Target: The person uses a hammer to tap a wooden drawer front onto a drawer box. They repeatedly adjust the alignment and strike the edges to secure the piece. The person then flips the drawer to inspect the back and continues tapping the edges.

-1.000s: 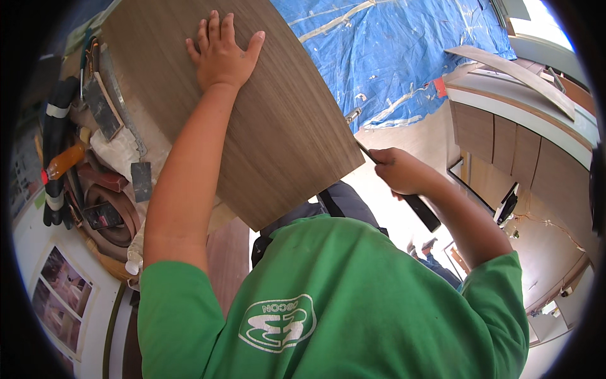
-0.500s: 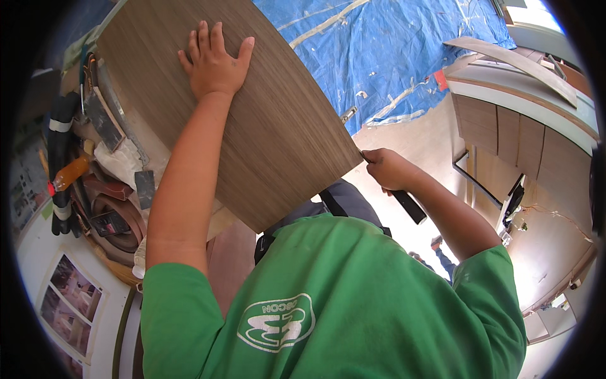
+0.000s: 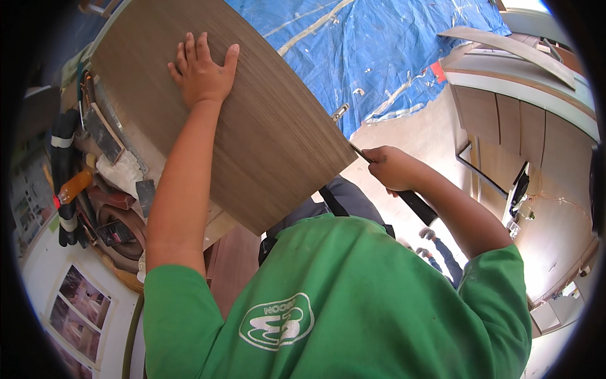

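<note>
From where I operate, I see the fingers of the left hand (image 3: 205,76) spread wide, thumb stuck out to the side, palm down on a large brown wood-grain panel (image 3: 271,139). The right hand (image 3: 392,170) has its fingers curled tight around a slim dark tool with a thick black handle (image 3: 418,207); its narrow front end points to the panel's right-hand corner, and I can't tell whether it presses on the edge there. The panel itself runs from the upper left down to just in front of the person's waist, its near edge above the dark grey trousers (image 3: 350,197). Beyond its right edge, near the middle, I make out a small silvery metal fitting (image 3: 340,112), then a crumpled blue plastic sheet (image 3: 404,57) spread farther out. To the left of the panel I have a cluttered strip with an orange bottle with a red cap (image 3: 77,186) and black padded lengths with white bands (image 3: 63,142). Farther right, a pale curved strip (image 3: 508,50) lies on a ledge, and below, another person's legs (image 3: 447,256) show past the green T-shirt (image 3: 379,303)
</note>
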